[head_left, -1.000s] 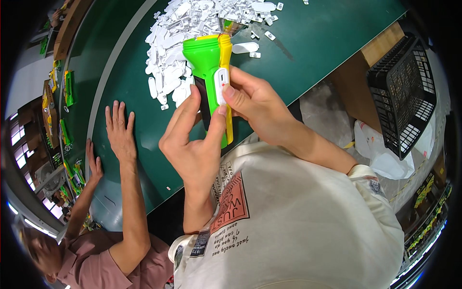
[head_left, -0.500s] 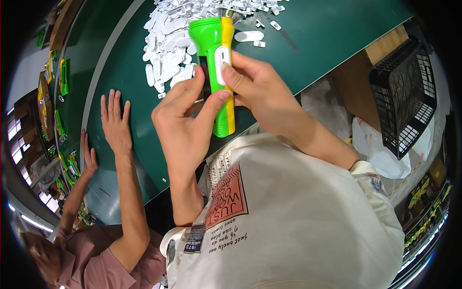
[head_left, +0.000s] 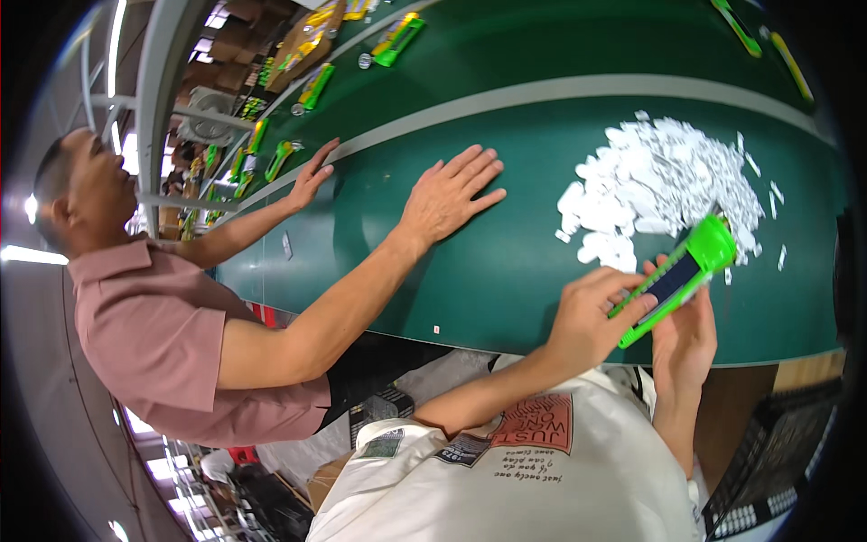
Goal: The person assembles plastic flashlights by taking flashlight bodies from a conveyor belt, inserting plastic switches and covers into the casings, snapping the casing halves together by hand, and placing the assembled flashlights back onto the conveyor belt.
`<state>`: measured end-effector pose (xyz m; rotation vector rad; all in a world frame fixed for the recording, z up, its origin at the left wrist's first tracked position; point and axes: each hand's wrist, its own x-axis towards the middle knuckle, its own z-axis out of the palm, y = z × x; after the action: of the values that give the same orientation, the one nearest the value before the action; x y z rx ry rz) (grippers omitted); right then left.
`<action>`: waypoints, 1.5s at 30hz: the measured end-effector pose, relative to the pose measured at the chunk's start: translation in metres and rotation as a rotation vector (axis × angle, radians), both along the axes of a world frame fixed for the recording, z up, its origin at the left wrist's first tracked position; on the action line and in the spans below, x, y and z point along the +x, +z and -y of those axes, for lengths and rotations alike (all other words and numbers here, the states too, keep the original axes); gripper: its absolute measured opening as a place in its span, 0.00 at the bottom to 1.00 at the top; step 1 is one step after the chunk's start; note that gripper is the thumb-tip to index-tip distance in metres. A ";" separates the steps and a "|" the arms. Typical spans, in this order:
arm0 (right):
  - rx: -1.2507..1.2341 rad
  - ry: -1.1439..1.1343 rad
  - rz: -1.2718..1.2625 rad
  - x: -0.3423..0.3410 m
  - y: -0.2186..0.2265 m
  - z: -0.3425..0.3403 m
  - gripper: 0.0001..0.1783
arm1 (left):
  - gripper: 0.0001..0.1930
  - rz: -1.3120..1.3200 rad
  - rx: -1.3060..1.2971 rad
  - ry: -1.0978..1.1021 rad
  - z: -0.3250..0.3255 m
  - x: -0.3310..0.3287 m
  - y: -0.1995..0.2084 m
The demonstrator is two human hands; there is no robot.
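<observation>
A green flashlight [head_left: 709, 246] with a dark rectangular panel on its side is held slanting, its wide head up and to the right. My left hand [head_left: 587, 316] grips it near the tail, thumb lying across the dark panel. Behind and under the body, my right hand [head_left: 685, 339] supports it, with part of its fingers hidden by the flashlight. Just beyond lies a heap of small white plastic parts [head_left: 655, 181] on the green table [head_left: 506, 280].
To my left a co-worker [head_left: 163, 334] in a pink shirt rests a hand [head_left: 452, 194] on the table. Past a grey rail [head_left: 560, 88] lie several green and yellow flashlights [head_left: 397, 41]. A black crate [head_left: 772, 452] stands at the lower right.
The view has swung left, bringing the co-worker further in. The flashlight has been turned: its dark panel now faces me, where the yellow side and white switch showed before.
</observation>
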<state>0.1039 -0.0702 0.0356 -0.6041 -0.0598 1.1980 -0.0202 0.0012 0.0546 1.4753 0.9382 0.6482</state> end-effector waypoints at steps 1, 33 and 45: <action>-0.016 -0.005 0.044 -0.001 0.001 0.001 0.27 | 0.12 0.005 0.061 -0.007 0.002 -0.001 -0.003; 0.206 0.183 0.362 0.003 0.006 -0.010 0.41 | 0.21 0.078 0.261 -0.382 0.034 -0.039 -0.034; 0.166 0.165 -0.157 -0.007 0.024 -0.036 0.18 | 0.41 0.774 -1.245 -0.377 0.028 -0.044 -0.033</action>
<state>0.0972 -0.0344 0.0595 -0.3632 -0.0765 1.3820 -0.0638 -0.0264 0.0221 0.1935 0.2681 0.1928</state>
